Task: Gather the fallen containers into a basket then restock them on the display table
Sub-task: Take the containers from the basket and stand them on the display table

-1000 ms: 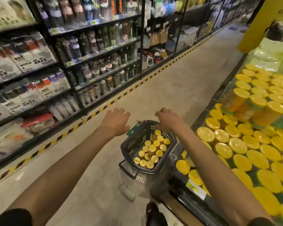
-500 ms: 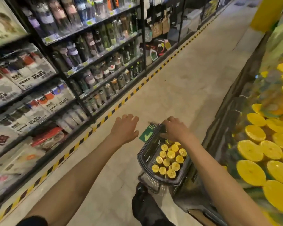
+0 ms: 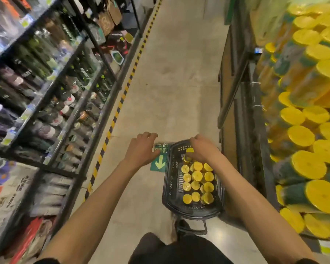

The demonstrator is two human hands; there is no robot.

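Right hand (image 3: 203,149) grips a yellow-lidded container (image 3: 190,150) inside the basket (image 3: 168,187) — other containers (image 3: 196,184) stand packed just behind the grip. Left hand (image 3: 141,149) hovers alongside — fingers relaxed, empty.

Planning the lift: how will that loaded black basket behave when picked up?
Probably heavy: the basket is packed with upright yellow-lidded containers. Its perforated walls may flex under that load. The containers could topple if it tilts.

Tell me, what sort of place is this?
Most likely a supermarket aisle: shelves of bottles along one side, a display stacked with yellow-lidded containers on the other, and a shopping basket on the floor between them.
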